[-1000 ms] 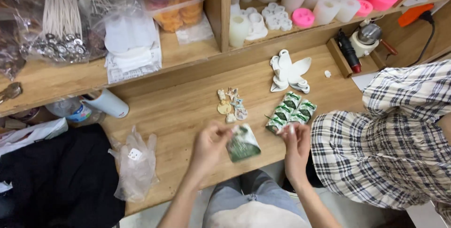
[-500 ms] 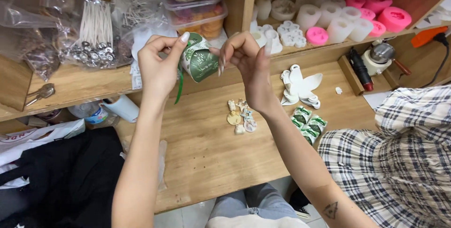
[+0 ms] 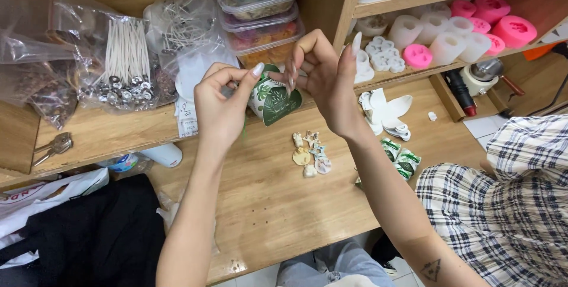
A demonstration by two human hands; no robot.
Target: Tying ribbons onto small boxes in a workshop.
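Wooden workbench (image 3: 266, 204) below cluttered shelves, left hand (image 3: 222, 109) and right hand (image 3: 322, 74) grip green leaf-print box (image 3: 273, 99)

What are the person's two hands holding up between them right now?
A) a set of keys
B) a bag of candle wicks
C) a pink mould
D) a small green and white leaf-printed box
D: both the left hand and the right hand pinch the small green and white leaf-printed box, raised above the wooden table.

A small green leaf-print box (image 3: 273, 100) is held up before stacked clear plastic tubs (image 3: 259, 12).
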